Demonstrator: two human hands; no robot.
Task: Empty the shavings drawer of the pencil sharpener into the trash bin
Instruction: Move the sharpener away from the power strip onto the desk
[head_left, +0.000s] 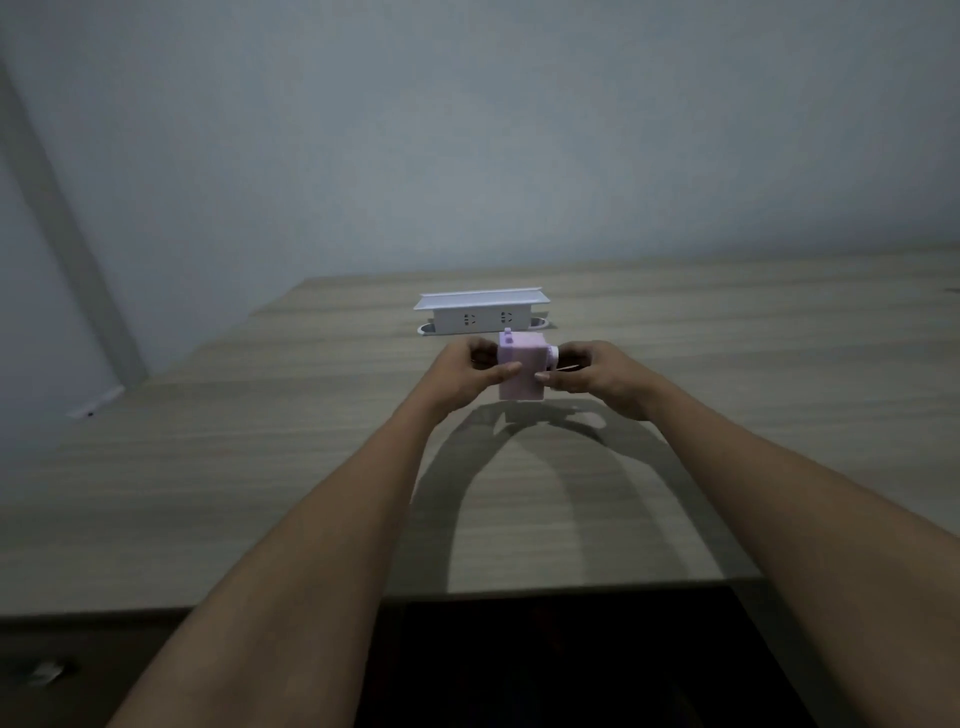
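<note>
- the pink pencil sharpener (521, 371) is held up just above the desk (311, 467), between both hands, in front of the person.
- the left hand (467, 371) clasps its left side, thumb across the front face, fingers (483, 356) curled round the back.
- the right hand (592, 376) pinches the right end, where a pale round knob or crank hub sticks out; its fingers (558, 382) are closed narrow on that end.
- the step in hand looks like the start: getting a hold on the body before the drawer comes out. whether the drawer is out at all cannot be told; no gap or seam shows in this dim light.
- next move likely calls for one hand to steady the body while the other finds the drawer's edge and draws it straight out, kept level so shavings stay in.
- no trash bin is in view, so the drawer must be carried off the desk to it.
- a white pop-up socket box (482, 312) stands just behind the sharpener, apart from the hands; nothing else crowds them.
</note>
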